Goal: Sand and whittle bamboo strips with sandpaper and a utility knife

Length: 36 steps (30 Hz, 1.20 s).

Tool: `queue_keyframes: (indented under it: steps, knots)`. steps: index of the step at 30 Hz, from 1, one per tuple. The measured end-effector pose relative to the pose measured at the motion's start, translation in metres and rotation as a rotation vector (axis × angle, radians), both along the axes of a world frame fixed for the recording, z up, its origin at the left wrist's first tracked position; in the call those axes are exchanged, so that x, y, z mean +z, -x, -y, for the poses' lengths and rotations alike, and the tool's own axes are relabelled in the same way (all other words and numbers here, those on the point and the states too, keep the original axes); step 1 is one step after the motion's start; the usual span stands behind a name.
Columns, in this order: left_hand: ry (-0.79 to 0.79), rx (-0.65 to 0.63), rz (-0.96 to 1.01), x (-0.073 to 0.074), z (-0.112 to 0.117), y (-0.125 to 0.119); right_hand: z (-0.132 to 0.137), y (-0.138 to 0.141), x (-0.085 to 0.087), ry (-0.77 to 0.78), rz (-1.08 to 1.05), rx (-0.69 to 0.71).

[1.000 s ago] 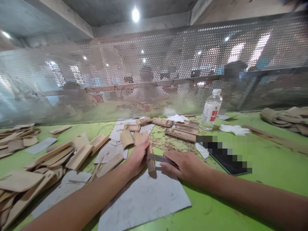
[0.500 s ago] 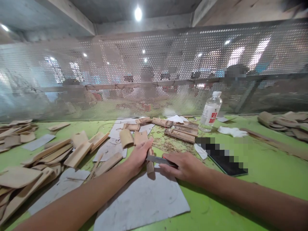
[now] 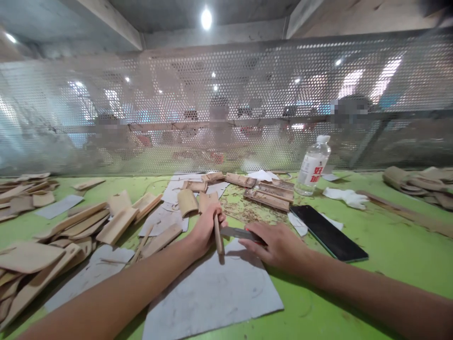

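My left hand (image 3: 205, 228) is closed round a narrow bamboo strip (image 3: 218, 236) that stands on edge on a grey sheet (image 3: 212, 293). My right hand (image 3: 274, 243) grips a knife (image 3: 235, 232) whose flat blade points left and touches the strip's side. Both hands rest low over the green table (image 3: 389, 245). The knife's handle is hidden inside my right fist.
Cut bamboo pieces (image 3: 116, 224) lie piled at the left and more lie behind the hands (image 3: 265, 198) among shavings. A dark phone (image 3: 329, 233) lies right of my right hand, a plastic bottle (image 3: 312, 166) and white glove (image 3: 347, 196) behind it. A perforated metal screen (image 3: 226, 104) closes the table's far side.
The bamboo strip has turned in my left hand from showing its broad face to standing on its thin edge. The knife blade stays against it. The camera shifted slightly.
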State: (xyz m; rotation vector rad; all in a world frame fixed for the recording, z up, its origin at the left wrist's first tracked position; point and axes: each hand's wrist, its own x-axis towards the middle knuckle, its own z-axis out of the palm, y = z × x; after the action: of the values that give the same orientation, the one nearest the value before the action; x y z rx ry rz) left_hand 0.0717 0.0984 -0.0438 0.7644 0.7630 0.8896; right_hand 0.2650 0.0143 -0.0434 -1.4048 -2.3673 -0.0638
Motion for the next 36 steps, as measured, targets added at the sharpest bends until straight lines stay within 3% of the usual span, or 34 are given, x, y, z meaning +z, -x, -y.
queue_keyframes:
  steps: [7,12,20,25,31,36]
  knots:
    - [0.026,-0.069,0.059,0.008,0.004,0.002,-0.008,0.008,0.004,0.076,0.012,0.002]
    - [0.044,-0.098,0.059,0.004,0.000,0.001,-0.007,0.011,0.008,0.129,0.017,0.042]
    - [0.012,-0.063,0.048,-0.005,-0.005,0.000,0.010,0.017,0.005,0.173,0.081,0.250]
    - [-0.001,-0.081,0.013,-0.001,-0.002,0.001,0.000,0.013,0.005,0.075,0.018,0.073]
    - [0.017,-0.082,-0.002,-0.002,-0.003,0.000,-0.004,0.011,0.006,0.174,0.005,0.018]
    - [0.007,-0.065,0.005,-0.004,-0.006,0.000,0.009,0.016,0.006,0.207,0.123,0.199]
